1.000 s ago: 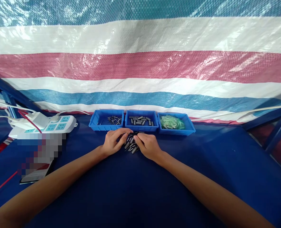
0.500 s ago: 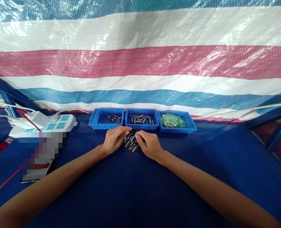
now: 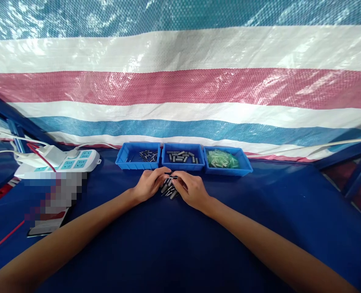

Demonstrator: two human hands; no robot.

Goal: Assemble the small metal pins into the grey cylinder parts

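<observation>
Over a small pile of dark thin rods and grey cylinders on the blue table, my two hands come together. My left hand is closed, its thumb and fingertips pinched at the upper left of the pile. Opposite it, my right hand is also closed, with fingers bent and thumb pressed in. A thin pale piece spans the gap between the fingertips of both hands; its exact kind is too small to tell. The fingers hide part of the pile.
Behind my hands stand three blue bins in a row: the left bin with thin dark rods, the middle bin with grey cylinders, the right bin with a green plastic bag. A power strip with cables lies at left. A striped sheet hangs behind.
My fingertips have drawn closer together above the pile, and a thin pale piece now shows between them. The view has tilted slightly upward.
</observation>
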